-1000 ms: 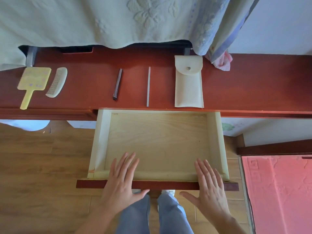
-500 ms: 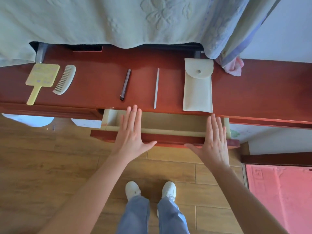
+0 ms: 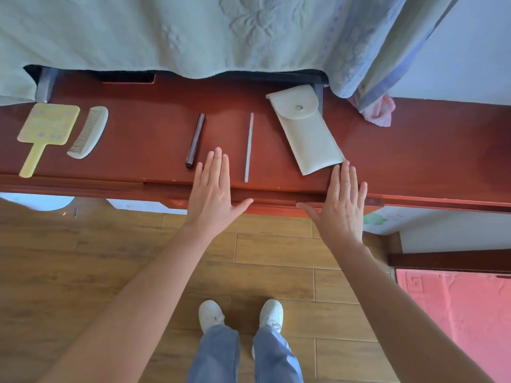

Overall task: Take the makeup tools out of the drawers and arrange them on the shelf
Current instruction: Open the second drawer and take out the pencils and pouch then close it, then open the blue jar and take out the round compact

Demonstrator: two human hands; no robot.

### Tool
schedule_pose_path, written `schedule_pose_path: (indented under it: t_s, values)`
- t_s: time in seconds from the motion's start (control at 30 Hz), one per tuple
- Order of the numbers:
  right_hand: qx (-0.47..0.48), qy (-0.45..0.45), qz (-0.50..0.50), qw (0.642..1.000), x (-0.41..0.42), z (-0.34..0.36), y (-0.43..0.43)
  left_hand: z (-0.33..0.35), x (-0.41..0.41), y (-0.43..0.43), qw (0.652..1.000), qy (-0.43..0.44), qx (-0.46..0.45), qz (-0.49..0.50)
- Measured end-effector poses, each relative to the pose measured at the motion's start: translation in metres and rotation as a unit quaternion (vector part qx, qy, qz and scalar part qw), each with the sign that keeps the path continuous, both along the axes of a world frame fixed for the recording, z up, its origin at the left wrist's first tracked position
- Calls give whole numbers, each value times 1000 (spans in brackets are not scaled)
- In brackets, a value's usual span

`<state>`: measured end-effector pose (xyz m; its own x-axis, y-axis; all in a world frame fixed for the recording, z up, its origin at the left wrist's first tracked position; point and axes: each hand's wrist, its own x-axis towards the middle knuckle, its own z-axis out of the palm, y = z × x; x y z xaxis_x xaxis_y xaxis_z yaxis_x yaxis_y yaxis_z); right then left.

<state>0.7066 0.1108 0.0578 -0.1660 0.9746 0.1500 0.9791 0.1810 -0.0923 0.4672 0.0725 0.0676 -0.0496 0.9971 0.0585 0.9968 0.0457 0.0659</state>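
The red wooden shelf (image 3: 154, 139) carries a yellow hand mirror (image 3: 45, 134), a pale comb (image 3: 89, 131), a dark pencil-like stick (image 3: 195, 140), a thin grey stick (image 3: 249, 147) and a cream snap pouch (image 3: 307, 131), which lies tilted. The drawer front (image 3: 276, 206) sits flush under the shelf edge. My left hand (image 3: 214, 192) is flat and open against the drawer front, fingers over the shelf edge between the two sticks. My right hand (image 3: 341, 200) is flat and open too, its fingertips touching the pouch's lower corner.
A pale green embroidered cloth (image 3: 193, 31) hangs over the back of the shelf. A pink rag (image 3: 378, 111) lies at the right under a striped cloth edge. A pink mat (image 3: 456, 313) covers the floor at the right; my white shoes (image 3: 240, 313) stand on wood planks.
The empty drawer went from wide open to fully shut under both flat hands. The pouch has turned, its lower end now swung to the right.
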Motion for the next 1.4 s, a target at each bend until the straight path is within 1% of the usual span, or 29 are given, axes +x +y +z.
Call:
schedule_pose_path:
  t_s: [0.23,0.47,0.53,0.67,0.87,1.13,1.27,1.4]
  values:
    - [9,7,-58,998,-14,-1,3,1,7,10,999,10,2,38]
    - [-28,1,-50,998,-14,7,1,13,8,9,999,4,-42,34]
    - [-53,19,-45,997,-10,16,-2,26,9,5,999,-9,-47,7]
    - [-68,59,-68,994,4,46,-17,61,26,-3,997,-49,-18,-53]
    - [-81,68,-121,987,42,112,-38,124,77,8,987,-50,7,-152]
    - [-35,88,-218,971,103,212,-88,209,160,24,945,-71,69,-313]
    - [-10,95,-269,958,132,245,-113,238,204,19,920,-79,64,-378]
    - [4,107,-313,944,162,266,-134,255,244,14,905,-92,61,-411]
